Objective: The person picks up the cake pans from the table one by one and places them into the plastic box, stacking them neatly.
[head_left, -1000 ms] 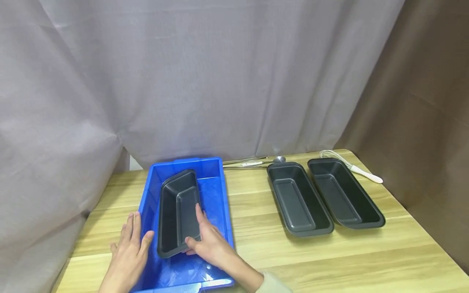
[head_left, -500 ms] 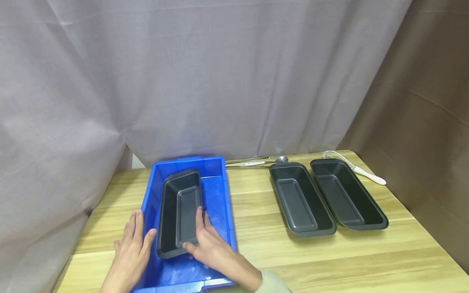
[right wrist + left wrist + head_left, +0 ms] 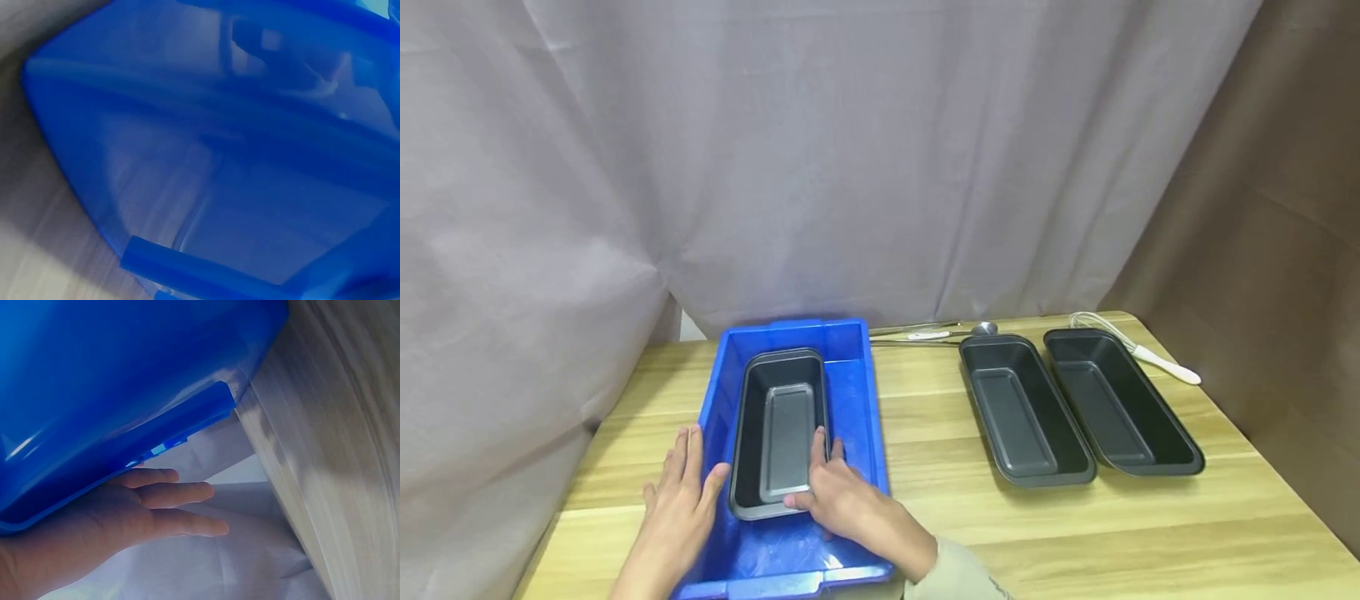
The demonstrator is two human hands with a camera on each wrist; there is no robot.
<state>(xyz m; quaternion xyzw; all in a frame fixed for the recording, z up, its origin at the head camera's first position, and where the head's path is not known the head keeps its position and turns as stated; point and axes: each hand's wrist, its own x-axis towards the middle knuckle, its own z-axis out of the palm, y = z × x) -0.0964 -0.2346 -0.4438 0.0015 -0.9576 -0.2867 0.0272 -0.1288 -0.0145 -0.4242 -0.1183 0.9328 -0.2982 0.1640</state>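
A dark loaf pan (image 3: 786,446) lies in the left part of a blue plastic bin (image 3: 857,392), with the bin's near end uncovered. My right hand (image 3: 846,500) holds the pan at its near right corner: the thumb is over the near rim and the fingers straddle the right rim. My left hand (image 3: 677,508) rests against the bin's left side, fingers straight. In the left wrist view, the left hand (image 3: 119,512) lies along the blue wall (image 3: 112,394). The right wrist view shows the bin's wall (image 3: 206,169) and no hand.
Two more dark loaf pans (image 3: 1026,421) (image 3: 1123,408) stand side by side on the wooden table (image 3: 1000,542). A white-handled whisk (image 3: 1165,364) lies behind them at the right. Several thin utensils (image 3: 925,336) lie along the back edge by the grey curtain (image 3: 850,167).
The pan in the bin has turned from slanted to nearly straight along the bin. My right hand has shifted with it at the corner. The left hand keeps its place on the bin.
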